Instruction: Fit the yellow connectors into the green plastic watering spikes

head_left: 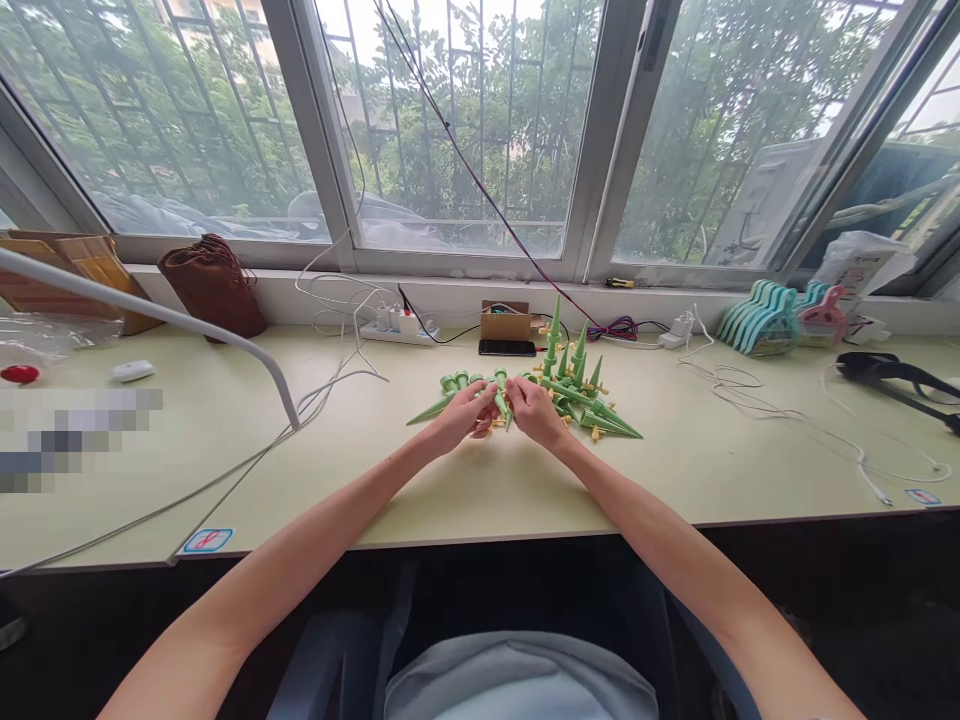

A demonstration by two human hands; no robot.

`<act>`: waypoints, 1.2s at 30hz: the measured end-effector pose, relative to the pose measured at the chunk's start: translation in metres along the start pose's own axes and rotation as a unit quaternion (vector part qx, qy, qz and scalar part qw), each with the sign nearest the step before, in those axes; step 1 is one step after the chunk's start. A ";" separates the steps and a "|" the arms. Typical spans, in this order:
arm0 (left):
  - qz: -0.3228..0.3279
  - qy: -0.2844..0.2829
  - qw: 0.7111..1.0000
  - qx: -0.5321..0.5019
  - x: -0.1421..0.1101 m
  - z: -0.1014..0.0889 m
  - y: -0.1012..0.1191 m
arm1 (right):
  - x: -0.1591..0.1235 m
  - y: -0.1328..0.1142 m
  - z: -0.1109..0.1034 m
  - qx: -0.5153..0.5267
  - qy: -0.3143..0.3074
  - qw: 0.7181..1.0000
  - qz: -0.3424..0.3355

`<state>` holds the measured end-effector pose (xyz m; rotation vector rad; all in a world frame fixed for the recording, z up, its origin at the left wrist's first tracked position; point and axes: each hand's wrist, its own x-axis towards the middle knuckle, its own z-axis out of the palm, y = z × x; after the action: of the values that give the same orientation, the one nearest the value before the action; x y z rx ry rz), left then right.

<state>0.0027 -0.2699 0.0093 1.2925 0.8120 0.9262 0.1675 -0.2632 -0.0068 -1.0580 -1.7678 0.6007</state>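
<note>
My left hand (471,410) is closed around a green plastic watering spike (501,378), held with its round cap up and its point down. My right hand (532,408) is closed too, its fingers pinched against the same spike; the exact grip is hidden. Right beside my right hand lies a pile of green spikes (600,415) with small yellow valves (596,434) among them; some spikes stand point up. Behind my left hand are several more green spikes (454,381), caps showing, and one lies with its tip to the left.
At the back stand a small cardboard box (504,322), a black phone (507,348) and a power strip (397,335). Loose white cables (352,380) cross the left side. Teal hangers (761,318) and black sunglasses (892,375) lie right. A brown pouch (214,290) sits by the window.
</note>
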 end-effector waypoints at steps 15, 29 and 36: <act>0.092 0.046 0.991 0.084 -0.004 -0.001 -0.001 | 0.001 0.006 0.002 -0.023 -0.033 0.999 0.010; 0.170 0.053 0.964 0.199 0.004 -0.010 -0.015 | 0.002 0.005 0.000 -0.039 -0.035 0.998 0.016; 0.217 0.088 0.932 0.276 0.001 -0.008 -0.014 | 0.003 0.005 0.001 -0.053 -0.028 0.998 0.010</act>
<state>-0.0027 -0.2666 -0.0055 1.9545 0.9897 1.2279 0.1678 -0.2577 -0.0095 -1.1429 -1.8576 0.5587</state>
